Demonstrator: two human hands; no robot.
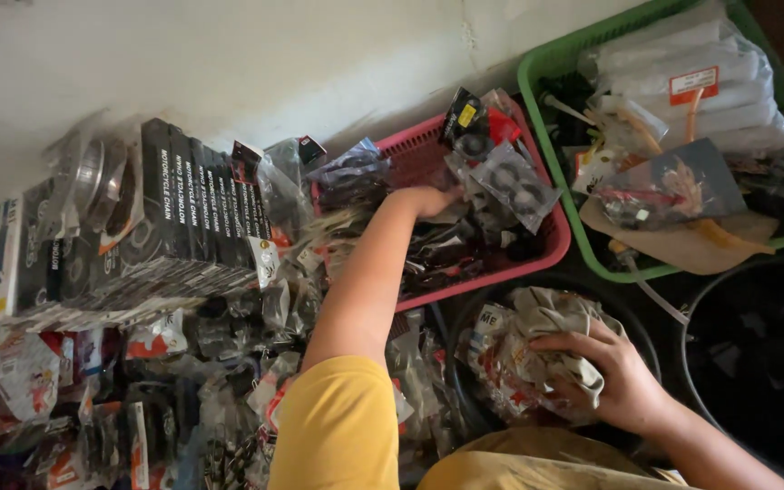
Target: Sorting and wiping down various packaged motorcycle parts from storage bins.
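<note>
My left hand [430, 200] reaches forward into a red plastic basket [551, 243] full of small parts in clear plastic bags; its fingers are buried among the packets [505, 186], so what they grip is hidden. My right hand [612, 374] presses down on a crumpled grey-beige cloth [551, 327] lying over packets inside a black round tub [460, 399]. Both arms come out of yellow sleeves [338, 426].
A green basket [546, 68] at the back right holds white tubes, bags and a cardboard sheet. Another black tub [755, 363] stands at the right. A row of black boxes [197, 195] and heaps of bagged parts [183, 363] fill the left. A pale wall is behind.
</note>
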